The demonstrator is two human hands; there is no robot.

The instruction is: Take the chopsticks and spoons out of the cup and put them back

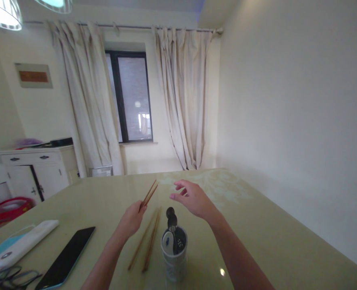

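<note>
My left hand (133, 219) is closed around a pair of wooden chopsticks (150, 193), whose ends stick out up and to the right. Across from it, my right hand (193, 198) hovers with its fingers apart and nothing in them. Between my forearms, several more chopsticks (151, 239) lie on the table, pointing away from me. Just right of them stands a clear cylindrical holder (174, 262). Dark-handled utensils (172, 219) poke out of its top, including a dark piece with small holes and a pale rounded one.
On the table (256, 241) at left lie a black phone (68, 255), a white power strip-like bar (24, 243), glasses (12, 278) and something blue (7, 249). A wall (296, 121) runs along the right. Behind are a white cabinet (50, 173) and a red basket (7, 211).
</note>
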